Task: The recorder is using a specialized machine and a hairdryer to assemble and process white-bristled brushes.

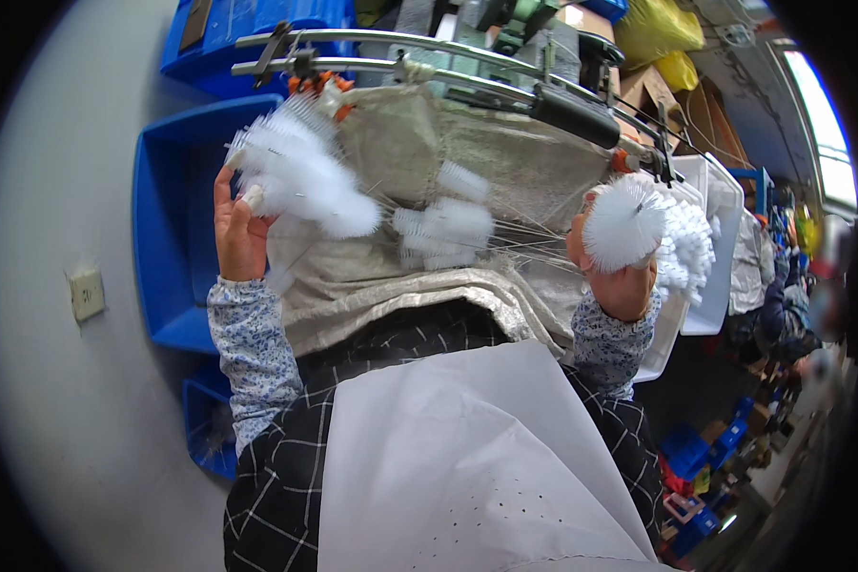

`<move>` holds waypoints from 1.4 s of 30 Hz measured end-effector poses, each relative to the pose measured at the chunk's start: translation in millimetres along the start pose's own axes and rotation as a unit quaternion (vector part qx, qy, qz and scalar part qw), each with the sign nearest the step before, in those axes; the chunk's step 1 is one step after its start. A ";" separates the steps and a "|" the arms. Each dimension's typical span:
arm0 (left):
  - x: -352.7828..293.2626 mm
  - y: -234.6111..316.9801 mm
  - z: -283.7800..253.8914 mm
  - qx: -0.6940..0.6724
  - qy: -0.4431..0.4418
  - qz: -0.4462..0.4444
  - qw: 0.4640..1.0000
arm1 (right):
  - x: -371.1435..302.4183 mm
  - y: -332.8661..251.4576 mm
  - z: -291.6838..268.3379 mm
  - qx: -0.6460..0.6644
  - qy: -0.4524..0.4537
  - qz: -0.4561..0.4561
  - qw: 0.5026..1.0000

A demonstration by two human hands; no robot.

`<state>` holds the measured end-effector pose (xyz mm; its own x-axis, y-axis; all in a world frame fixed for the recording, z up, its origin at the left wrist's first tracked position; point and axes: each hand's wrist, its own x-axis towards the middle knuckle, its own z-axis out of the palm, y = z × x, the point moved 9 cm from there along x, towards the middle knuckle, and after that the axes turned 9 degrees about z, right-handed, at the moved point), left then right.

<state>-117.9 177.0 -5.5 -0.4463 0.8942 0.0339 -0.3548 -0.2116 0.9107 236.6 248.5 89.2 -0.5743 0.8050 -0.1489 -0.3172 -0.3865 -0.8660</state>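
Note:
My left hand point(242, 236) is closed on a bunch of white bristle brushes point(305, 172) at the left, above the cloth-covered work surface. Pale coverings show on its fingertips. On the right, my right hand point(623, 286) grips a white round brush point(625, 225), its bristle end turned up towards me; the palm is partly hidden behind it. Between my hands, several loose white brushes point(445, 229) lie with thin wire stems spreading to the right. Beyond my right hand a pile of white brushes point(686, 250) fills a white bin point(725, 238).
A large blue bin point(167, 248) stands at the left beside the wall. Metal rails point(419, 69) with a black roller point(574, 116) cross the far side. A beige woven cloth point(391, 143) covers the surface. Other people point(786, 305) are far right.

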 end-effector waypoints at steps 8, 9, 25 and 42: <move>-27.4 -3.2 -53.6 0.274 0.002 0.009 0.962 | 77.0 -64.6 -77.1 -0.702 0.288 -0.106 0.642; -33.5 2.6 -56.6 0.321 0.014 0.025 0.947 | 88.8 -69.4 -86.1 -0.722 0.305 -0.118 0.610; -153.4 -82.5 -189.4 0.192 0.161 -0.366 0.896 | 174.0 -54.8 -128.8 -0.772 0.303 -0.066 0.555; -152.6 -82.2 -204.9 0.071 0.298 -0.296 0.905 | 173.4 -64.4 -110.5 -0.813 0.268 -0.175 0.487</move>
<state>-189.0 -22.9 -169.9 -0.5908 0.4541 -0.6669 -0.5859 0.3268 0.7416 240.8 462.8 66.5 -0.2826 0.8640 0.4167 0.9415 0.3329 -0.0517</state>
